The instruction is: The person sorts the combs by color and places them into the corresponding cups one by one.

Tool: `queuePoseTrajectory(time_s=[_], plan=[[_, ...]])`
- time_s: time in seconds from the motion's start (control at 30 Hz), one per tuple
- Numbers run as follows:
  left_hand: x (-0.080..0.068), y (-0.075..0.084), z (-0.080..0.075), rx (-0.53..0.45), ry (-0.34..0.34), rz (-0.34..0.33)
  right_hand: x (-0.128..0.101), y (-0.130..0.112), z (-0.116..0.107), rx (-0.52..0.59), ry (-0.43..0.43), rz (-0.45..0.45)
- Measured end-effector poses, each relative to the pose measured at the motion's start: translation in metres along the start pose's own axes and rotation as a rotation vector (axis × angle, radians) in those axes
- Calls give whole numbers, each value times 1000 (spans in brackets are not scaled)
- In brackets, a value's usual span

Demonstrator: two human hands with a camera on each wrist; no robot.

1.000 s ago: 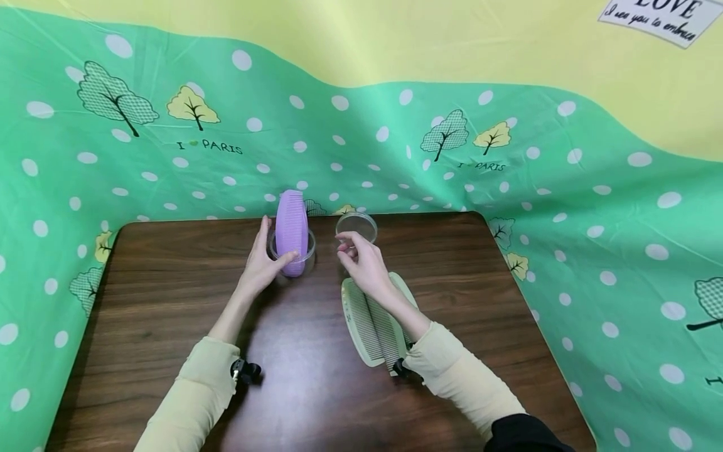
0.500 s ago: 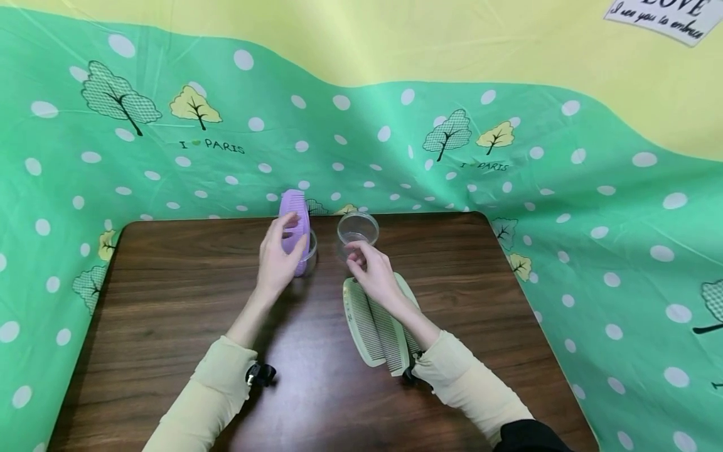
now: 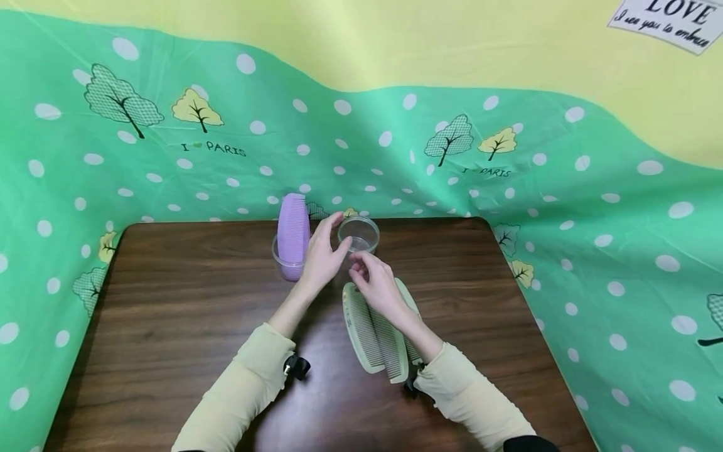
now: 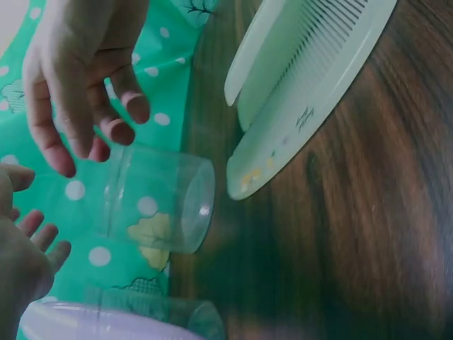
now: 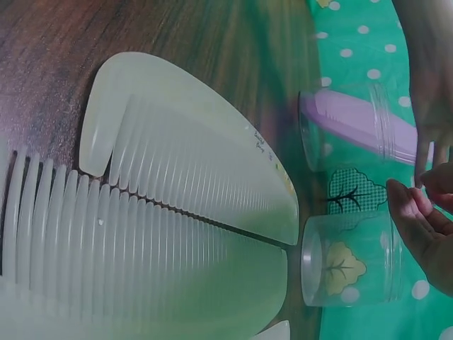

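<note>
Grip, head view: neither hand has a grip on anything; the left hand [image 3: 323, 257] is relaxed, fingertips at the near-left wall of the empty clear cup [image 3: 358, 235], and the right hand [image 3: 377, 285] hangs loosely curled just in front of that cup, holding nothing.
Beside the grip, head view: to the left of both hands a second clear cup [image 3: 289, 258] holds a purple comb [image 3: 293, 227] standing upright; under the right wrist two pale green combs [image 3: 377, 329] lie overlapping on the desk [image 3: 169, 314].
Left wrist view: the empty clear cup [image 4: 159, 200] stands on the desk with the right hand [image 4: 79, 78] above its rim, fingers bent but closed on nothing; the left hand's fingertips [image 4: 32, 241] stay short of the wall, whether touching I cannot tell.
Right wrist view: the pale green combs [image 5: 177, 234] fill the near side; beyond them the empty cup [image 5: 350, 268] and the cup with the purple comb [image 5: 354, 131] stand close together, apart.
Risk: the empty cup looks light and sits near the desk's far edge, so a push from the left fingers could tip or slide it; the left forearm passes close to the top-heavy purple comb and could topple its cup.
</note>
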State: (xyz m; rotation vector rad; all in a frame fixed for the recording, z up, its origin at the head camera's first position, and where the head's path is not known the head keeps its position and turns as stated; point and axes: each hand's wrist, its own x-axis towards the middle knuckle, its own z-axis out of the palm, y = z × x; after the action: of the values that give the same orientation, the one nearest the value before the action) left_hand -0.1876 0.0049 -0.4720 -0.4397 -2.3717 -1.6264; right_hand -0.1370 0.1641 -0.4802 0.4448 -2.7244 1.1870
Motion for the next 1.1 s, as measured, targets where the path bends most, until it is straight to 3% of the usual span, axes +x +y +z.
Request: queuePoseTrajectory(time_s=[0.3, 0.77, 1.1], plan=[[4, -12, 18, 57, -43, -100, -9, 2, -3, -53, -1, -6], [8, -19, 27, 69, -74, -137, -21, 5, -4, -117, -22, -29], [9, -25, 31, 52, -106, -214, -36, 8, 7, -125, -85, -4]])
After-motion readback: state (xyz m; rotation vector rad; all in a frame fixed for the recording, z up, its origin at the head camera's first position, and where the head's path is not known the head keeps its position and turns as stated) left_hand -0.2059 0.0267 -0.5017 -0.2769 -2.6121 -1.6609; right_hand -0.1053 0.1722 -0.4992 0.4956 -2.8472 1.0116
